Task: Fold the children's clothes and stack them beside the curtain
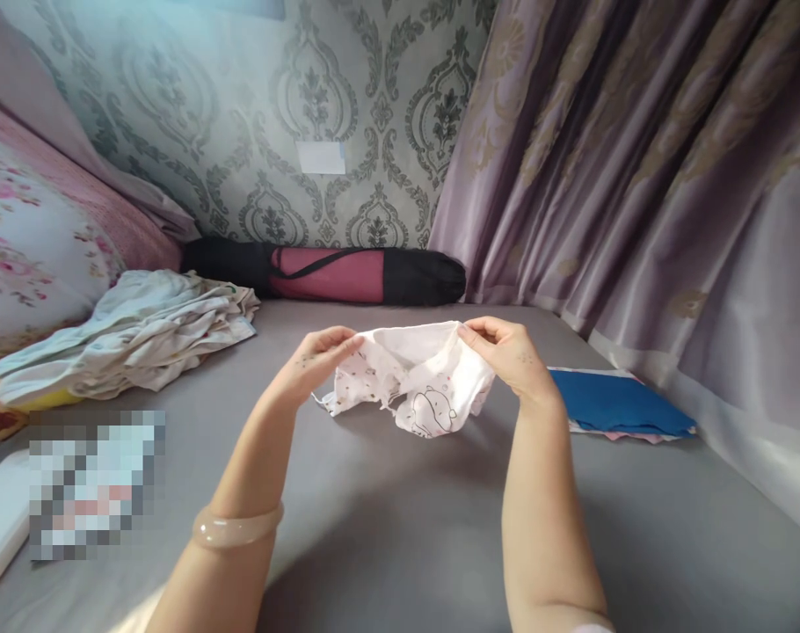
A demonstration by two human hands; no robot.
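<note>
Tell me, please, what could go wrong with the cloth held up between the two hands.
The white printed cloth might slip, as the left hand and right hand seem to pinch only its top edge. Its lower part could crease, since it hangs in uneven folds.

White cloth [440,409] w/ dk line-drawn cartoon + scattered small marks. Sheet [387,536] plain grey. Far wall [242,105]: pale grey, dk damask. Long bag [330,276] over there, blk ends, maroon mid. R curtain [591,176] mauve w/ gold-ish motifs; folded stack [614,400] blue on top. L pillow [37,237] white w/ pink flowers. Bangle [235,530] milky beige.
</note>
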